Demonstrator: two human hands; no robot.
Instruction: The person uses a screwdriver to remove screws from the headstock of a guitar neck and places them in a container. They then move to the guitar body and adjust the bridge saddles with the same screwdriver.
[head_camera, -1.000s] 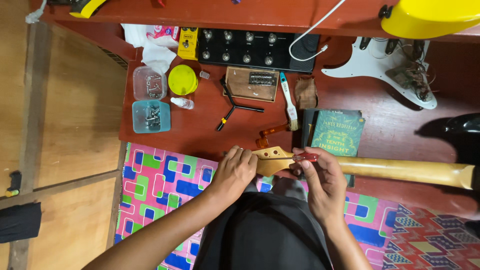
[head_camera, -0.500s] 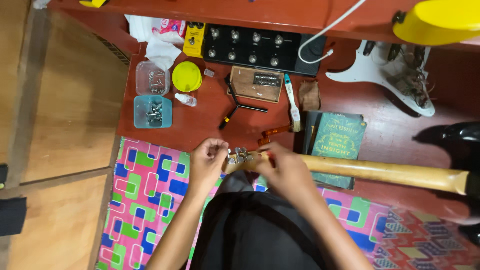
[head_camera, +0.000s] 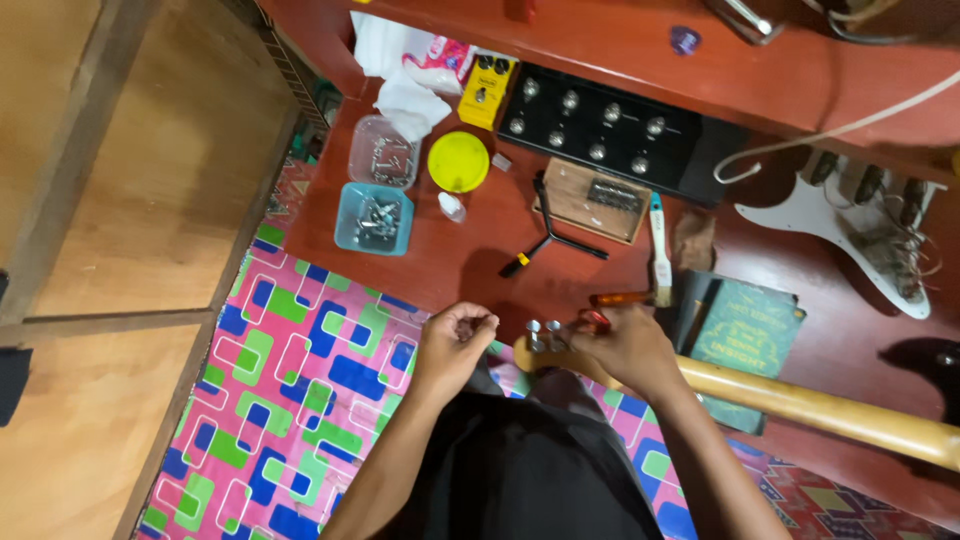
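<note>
A pale wooden guitar neck (head_camera: 830, 408) lies across my lap and runs out to the right. Its headstock (head_camera: 535, 352), with two metal tuner posts (head_camera: 541, 329), sits between my hands. My right hand (head_camera: 628, 348) rests on the headstock and grips a small red-handled tool (head_camera: 592, 320) just beside the posts. My left hand (head_camera: 455, 345) hovers a little left of the headstock with its fingers curled shut; nothing shows in them.
On the red floor ahead lie two plastic tubs of small metal parts (head_camera: 375, 218), a yellow lid (head_camera: 458, 161), a black pedal board (head_camera: 600, 125), a brush (head_camera: 659, 250), a green book (head_camera: 745, 330) and a white pickguard (head_camera: 850, 235). A colourful mat (head_camera: 290, 400) lies at the left.
My left hand has come off the headstock and drawn back to the left. My right hand has stayed over the headstock with the red tool. The view has shifted.
</note>
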